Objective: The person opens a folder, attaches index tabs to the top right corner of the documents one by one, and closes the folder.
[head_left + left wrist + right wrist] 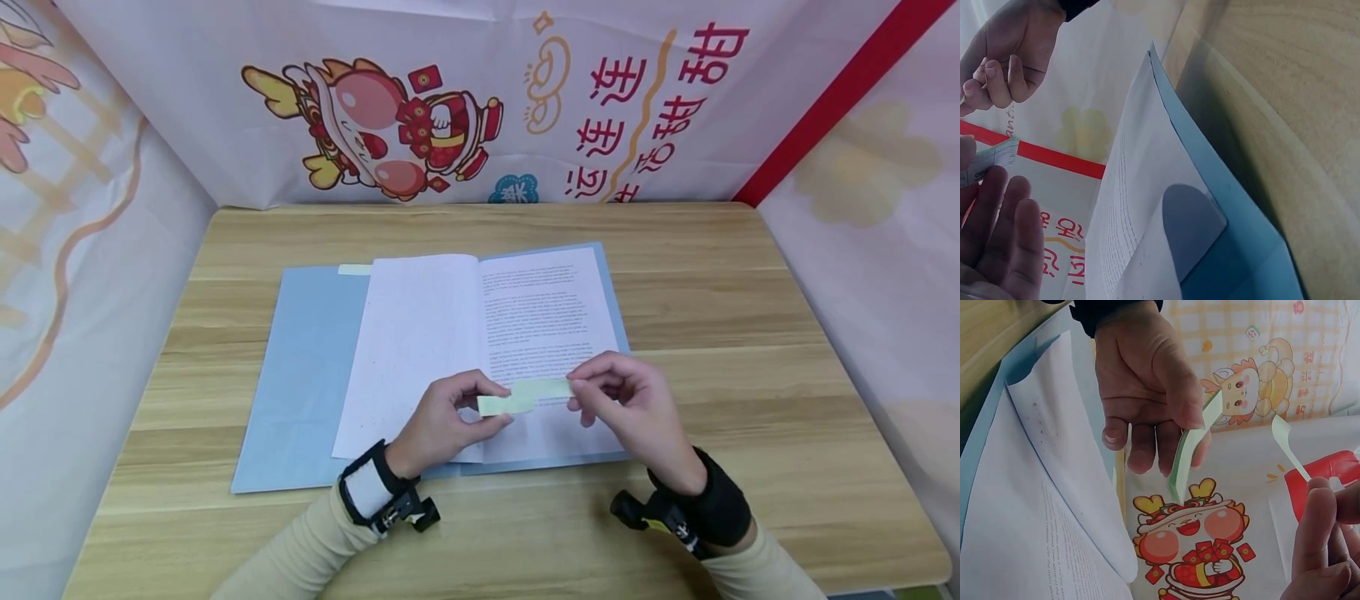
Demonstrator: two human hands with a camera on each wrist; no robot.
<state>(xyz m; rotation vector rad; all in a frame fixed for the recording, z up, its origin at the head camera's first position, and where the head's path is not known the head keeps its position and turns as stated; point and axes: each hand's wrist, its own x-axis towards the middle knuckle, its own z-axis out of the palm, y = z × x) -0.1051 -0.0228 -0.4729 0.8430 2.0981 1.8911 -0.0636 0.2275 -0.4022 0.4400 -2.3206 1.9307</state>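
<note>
My left hand (442, 417) grips a small pad of pale green sticky notes (495, 406) between thumb and fingers, over the open pages. With thumb and forefinger my right hand (633, 404) pinches the end of a single sticky note strip (542, 388). In the right wrist view the strip (1283, 437) is apart from the pad (1191, 450) and curls at its free end. Below both hands lies an open blue folder (311, 358) with white sheets, a blank left page (420, 350) and a printed right page (536, 317).
One pale green tab (354, 270) sticks out at the folder's top edge, left of the sheets. The folder lies on a wood-grain table (712, 317). A printed cloth (465, 25) hangs behind the table and along its sides.
</note>
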